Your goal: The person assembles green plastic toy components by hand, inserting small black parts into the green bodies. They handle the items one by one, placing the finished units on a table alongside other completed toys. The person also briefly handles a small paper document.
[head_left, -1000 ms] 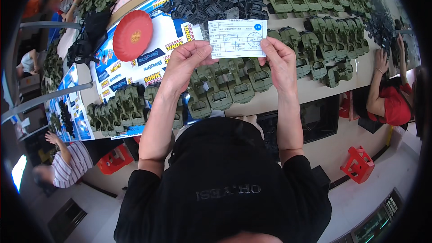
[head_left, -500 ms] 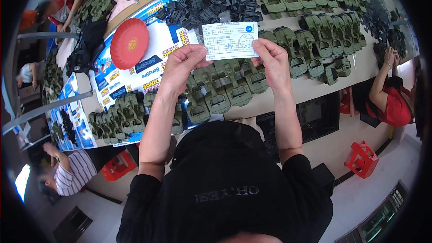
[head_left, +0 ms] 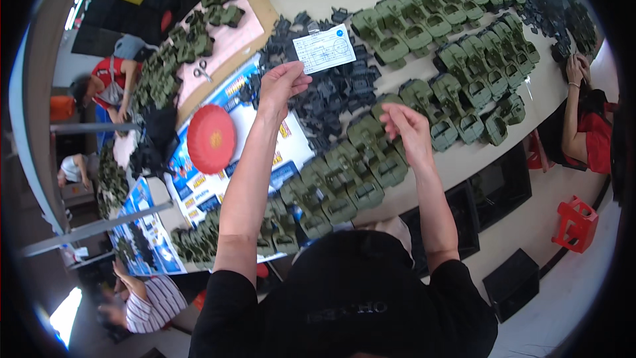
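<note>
Hiding some black parts [head_left: 334, 96] from the head view, a paper slip [head_left: 326, 51] is gripped by the left hand [head_left: 283, 86]. The right hand [head_left: 412, 134], empty, loosely curled, is held over green parts [head_left: 362, 191]; farther left, a red dish [head_left: 212, 139] is seen.

Black short-sleeved shirt [head_left: 384, 292], sleeves [head_left: 228, 301] ending near the elbows, faint grey lettering [head_left: 376, 307], pale beige cloth [head_left: 395, 231] beyond it, bare left hand [head_left: 283, 87], bare right hand [head_left: 411, 131]

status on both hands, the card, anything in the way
Left hand pinching card at lower-left corner. Right hand empty, over green parts. Black parts behind card.
</note>
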A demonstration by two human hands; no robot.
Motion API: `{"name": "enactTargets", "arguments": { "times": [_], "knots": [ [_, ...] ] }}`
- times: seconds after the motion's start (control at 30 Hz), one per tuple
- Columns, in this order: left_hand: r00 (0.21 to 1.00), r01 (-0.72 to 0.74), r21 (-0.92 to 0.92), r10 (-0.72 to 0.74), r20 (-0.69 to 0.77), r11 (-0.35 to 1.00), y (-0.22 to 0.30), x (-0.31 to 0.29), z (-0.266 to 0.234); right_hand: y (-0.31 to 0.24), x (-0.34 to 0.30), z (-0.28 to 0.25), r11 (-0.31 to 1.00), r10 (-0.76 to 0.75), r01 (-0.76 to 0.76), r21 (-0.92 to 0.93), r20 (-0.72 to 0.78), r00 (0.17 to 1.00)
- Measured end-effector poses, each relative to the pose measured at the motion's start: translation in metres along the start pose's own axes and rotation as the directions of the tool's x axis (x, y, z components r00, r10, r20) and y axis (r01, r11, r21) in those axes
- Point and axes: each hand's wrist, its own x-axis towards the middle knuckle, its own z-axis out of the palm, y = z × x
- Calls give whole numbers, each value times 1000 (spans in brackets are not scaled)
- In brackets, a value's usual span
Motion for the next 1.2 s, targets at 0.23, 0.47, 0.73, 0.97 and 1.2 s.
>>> {"name": "enactTargets", "arguments": {
  "times": [0.23,0.47,0.73,0.97,1.2],
  "knots": [
    [996,-4,12,5,-84,1000,18,106,9,19,3,-27,998,55,-54,14,-103,993],
    [978,33,23,-27,-206,999,31,171,19,36,9,-45,994,106,-99,51,-148,983],
    [974,39,46,-27,-227,998,41,201,21,48,14,-50,989,135,-126,72,-139,981],
    [973,44,68,-28,-228,997,40,207,12,50,15,-52,985,148,-133,108,-143,979],
    [973,22,58,-8,-231,998,44,208,14,52,16,-54,985,149,-135,110,-135,979]
  ]
}}
